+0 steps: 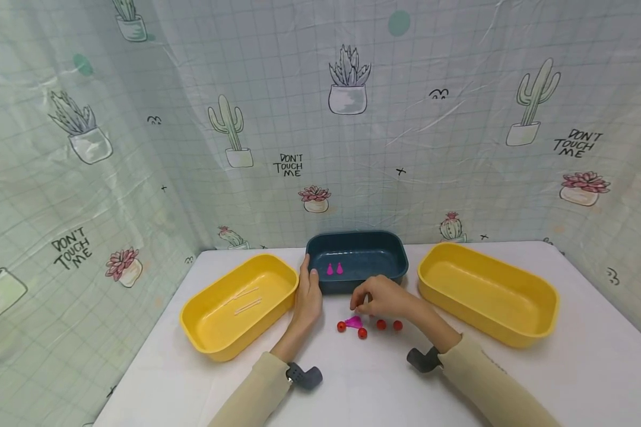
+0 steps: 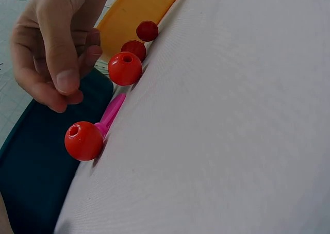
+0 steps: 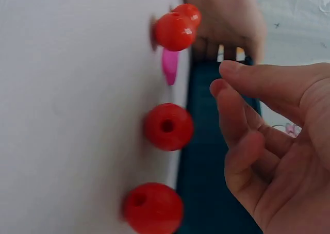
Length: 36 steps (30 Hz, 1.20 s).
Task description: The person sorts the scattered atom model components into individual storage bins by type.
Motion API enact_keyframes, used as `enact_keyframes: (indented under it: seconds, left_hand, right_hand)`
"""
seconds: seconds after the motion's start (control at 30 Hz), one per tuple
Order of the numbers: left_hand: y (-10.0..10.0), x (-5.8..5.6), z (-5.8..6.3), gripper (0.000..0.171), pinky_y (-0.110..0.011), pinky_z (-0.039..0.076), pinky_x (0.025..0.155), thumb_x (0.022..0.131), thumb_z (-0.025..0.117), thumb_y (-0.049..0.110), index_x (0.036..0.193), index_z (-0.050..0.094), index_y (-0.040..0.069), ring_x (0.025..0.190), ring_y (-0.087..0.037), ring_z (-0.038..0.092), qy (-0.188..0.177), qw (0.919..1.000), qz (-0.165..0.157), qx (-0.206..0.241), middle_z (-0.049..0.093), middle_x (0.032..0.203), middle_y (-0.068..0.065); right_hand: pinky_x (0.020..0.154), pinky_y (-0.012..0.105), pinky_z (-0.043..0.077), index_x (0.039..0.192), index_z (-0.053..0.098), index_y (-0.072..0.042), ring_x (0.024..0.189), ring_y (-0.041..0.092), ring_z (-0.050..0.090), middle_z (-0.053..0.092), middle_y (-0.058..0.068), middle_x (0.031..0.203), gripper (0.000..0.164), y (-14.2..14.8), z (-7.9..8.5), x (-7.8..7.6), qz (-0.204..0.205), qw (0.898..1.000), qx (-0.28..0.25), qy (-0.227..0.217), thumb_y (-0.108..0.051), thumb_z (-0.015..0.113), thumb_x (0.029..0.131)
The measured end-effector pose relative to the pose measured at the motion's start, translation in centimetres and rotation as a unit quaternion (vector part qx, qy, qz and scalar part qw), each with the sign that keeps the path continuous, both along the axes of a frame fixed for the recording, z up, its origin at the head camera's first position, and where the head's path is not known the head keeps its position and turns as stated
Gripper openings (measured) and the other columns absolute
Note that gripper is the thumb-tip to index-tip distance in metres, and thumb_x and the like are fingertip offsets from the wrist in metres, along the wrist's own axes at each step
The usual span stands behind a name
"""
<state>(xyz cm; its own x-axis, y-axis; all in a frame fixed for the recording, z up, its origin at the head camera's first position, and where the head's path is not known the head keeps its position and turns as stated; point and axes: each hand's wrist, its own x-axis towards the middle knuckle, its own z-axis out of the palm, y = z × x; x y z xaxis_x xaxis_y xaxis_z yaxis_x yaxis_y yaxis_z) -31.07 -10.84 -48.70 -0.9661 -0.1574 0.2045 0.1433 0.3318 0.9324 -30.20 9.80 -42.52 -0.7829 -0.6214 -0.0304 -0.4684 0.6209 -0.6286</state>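
My left hand (image 1: 307,299) rests with straight fingers against the left end of the dark blue bin (image 1: 363,286). Above the white table, just in front of that bin, hovers my right hand (image 1: 384,296); its fingers are loosely curled, thumb and index fingertips close together, with nothing visible between them. Below it lies a flat pink teardrop-shaped piece (image 1: 354,322), flanked by red beads with holes (image 2: 125,68). Further red beads (image 3: 168,127) lie to the right. Two small pink pieces (image 1: 339,268) are inside the blue bin.
A yellow bin (image 1: 213,354) at the left holds several thin white sticks (image 1: 247,306). Another yellow bin (image 1: 518,338) stands at the right. Behind the table (image 1: 368,385) hangs a cactus-printed curtain (image 1: 374,154).
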Motion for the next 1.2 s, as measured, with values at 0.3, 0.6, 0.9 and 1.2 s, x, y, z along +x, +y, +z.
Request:
enact_keyframes:
  seconds: [0.3,0.6,0.9,1.2]
  left_hand:
    - [0.1,-0.1,0.2,0.054,-0.051,0.019,0.131,0.114,0.031,0.029,0.166,0.022,0.018,0.160,-0.025,0.024,0.006,1.0000,-0.003,-0.002,0.024,0.173,-0.002]
    - [0.0,-0.1,0.2,0.054,-0.050,0.018,0.131,0.114,0.031,0.029,0.166,0.022,0.019,0.160,-0.024,0.024,0.001,1.0000,-0.002,-0.003,0.023,0.173,-0.001]
    - [0.0,0.1,0.2,0.055,-0.051,0.019,0.131,0.114,0.029,0.037,0.166,0.021,0.020,0.160,-0.024,0.024,0.003,1.0000,-0.004,-0.001,0.022,0.173,-0.001]
    - [0.0,0.1,0.0,0.055,-0.051,0.019,0.131,0.114,0.029,0.036,0.166,0.021,0.019,0.160,-0.025,0.024,0.006,1.0000,-0.005,-0.005,0.023,0.173,-0.002]
  right_hand:
    - [0.069,0.025,0.056,0.093,0.082,-0.020,0.075,0.010,0.063,0.075,-0.010,0.085,0.008,-0.4,-1.2,-0.5,0.015,0.999,0.028,-0.003,-0.013,0.079,0.090]
    - [0.069,0.028,0.053,0.090,0.082,-0.020,0.077,0.012,0.060,0.072,-0.011,0.081,0.007,-0.7,-1.5,-0.5,0.014,0.999,0.047,0.002,-0.014,0.082,0.087]
    - [0.064,0.026,0.050,0.083,0.077,-0.019,0.071,0.013,0.058,0.068,-0.010,0.075,0.011,-0.7,-1.7,-0.5,0.010,0.999,0.034,0.000,-0.011,0.084,0.085]
    - [0.062,0.024,0.048,0.084,0.075,-0.020,0.068,0.012,0.057,0.065,-0.010,0.072,0.011,-0.7,-2.0,-0.5,0.018,0.999,0.028,-0.002,-0.013,0.084,0.086]
